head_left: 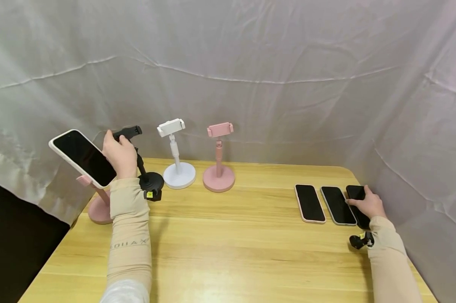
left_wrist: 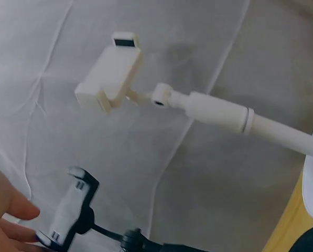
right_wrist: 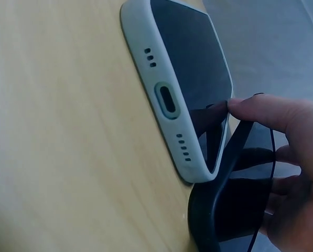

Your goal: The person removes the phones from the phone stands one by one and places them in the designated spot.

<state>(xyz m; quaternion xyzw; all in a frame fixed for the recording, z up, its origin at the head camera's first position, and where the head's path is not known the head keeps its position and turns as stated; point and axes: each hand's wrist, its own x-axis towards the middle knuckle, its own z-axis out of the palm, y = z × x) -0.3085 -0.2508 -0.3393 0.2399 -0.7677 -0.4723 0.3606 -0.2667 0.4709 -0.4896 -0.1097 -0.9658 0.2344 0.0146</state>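
Observation:
My left hand (head_left: 121,156) is at the near end of the black phone stand's clamp (head_left: 128,132). In the left wrist view its thumb stands apart from that clamp (left_wrist: 71,210), and the fingers reach to its lower end. Left of this hand, a white-cased phone (head_left: 85,158) sits tilted in a pink stand (head_left: 100,207). On the far right my right hand (head_left: 369,204) grips a black phone (head_left: 356,192) across its width, thumb on one long edge and fingers at the other. The thumb tip also comes close to the neighbouring pale-cased phone (right_wrist: 169,105).
A white stand (head_left: 179,176) and another pink stand (head_left: 218,179) hold upright clamps along the table's back edge. A pink-edged phone (head_left: 310,204) and the pale-cased one lie left of the right hand. Grey cloth (head_left: 250,105) hangs behind the wooden table (head_left: 250,261).

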